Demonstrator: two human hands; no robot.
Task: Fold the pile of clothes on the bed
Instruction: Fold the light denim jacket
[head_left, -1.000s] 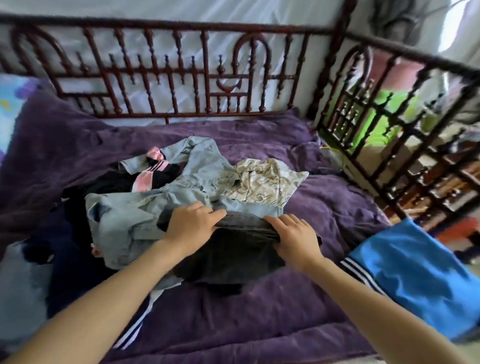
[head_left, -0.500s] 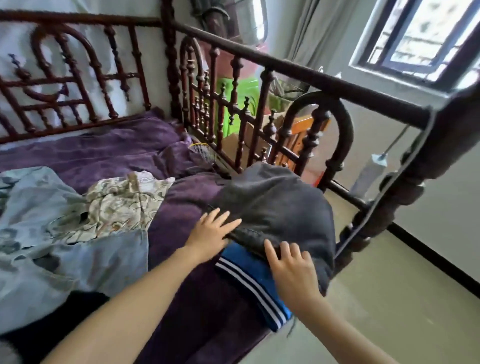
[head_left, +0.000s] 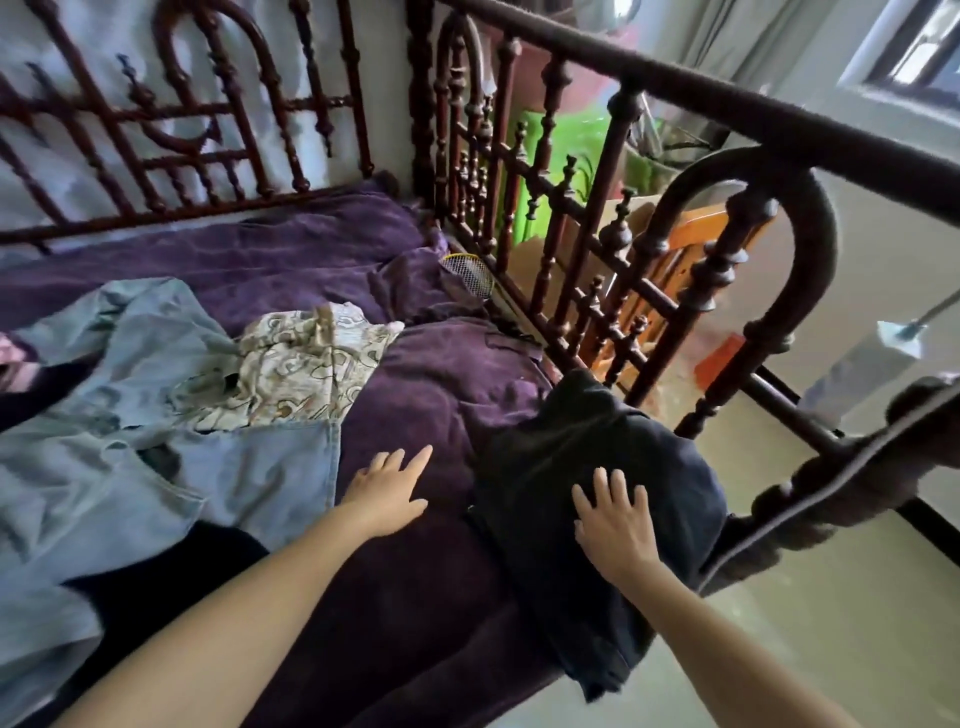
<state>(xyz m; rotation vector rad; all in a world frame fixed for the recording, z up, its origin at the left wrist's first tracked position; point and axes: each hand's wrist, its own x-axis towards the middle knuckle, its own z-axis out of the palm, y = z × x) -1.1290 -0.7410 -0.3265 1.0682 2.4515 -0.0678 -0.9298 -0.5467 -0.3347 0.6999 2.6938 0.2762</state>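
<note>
A purple plush blanket (head_left: 426, 395) covers the bed inside a dark turned-wood bed frame (head_left: 587, 218). At left lies the unfolded pile: a pale blue denim garment (head_left: 156, 467) with a cream patterned cloth (head_left: 296, 369) on top. A folded dark grey garment (head_left: 597, 467) sits at the bed's right edge beside the rail. The right hand (head_left: 615, 522) rests flat on it, fingers spread. The left hand (head_left: 387, 491) lies over the blanket between pile and folded piece, fingers extended and slightly apart, holding nothing.
</note>
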